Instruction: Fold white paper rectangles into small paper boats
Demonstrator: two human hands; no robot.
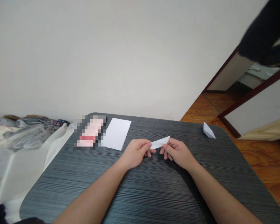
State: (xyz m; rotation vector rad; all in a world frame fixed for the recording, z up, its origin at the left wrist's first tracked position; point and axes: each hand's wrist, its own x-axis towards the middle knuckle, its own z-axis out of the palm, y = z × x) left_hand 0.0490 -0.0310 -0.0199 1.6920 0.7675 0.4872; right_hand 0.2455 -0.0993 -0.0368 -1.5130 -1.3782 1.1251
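A small folded piece of white paper (160,142) is held just above the dark table, slanting up toward the right. My left hand (138,151) pinches its left end between thumb and forefinger. At the other end, my right hand (177,152) grips it the same way, with the remaining fingers loosely curled below. Toward the far right corner stands a folded paper boat-like shape (208,131), apart from both hands. Left of my left hand lies a stack of white paper sheets (118,133).
A blurred-out pink and white item (91,130) lies on the far left of the dark wood-grain table (88,186). Clear plastic bags (30,137) are piled beyond the left edge. A pale wall (130,62) rises behind; a doorway and wooden floor (259,155) are at right.
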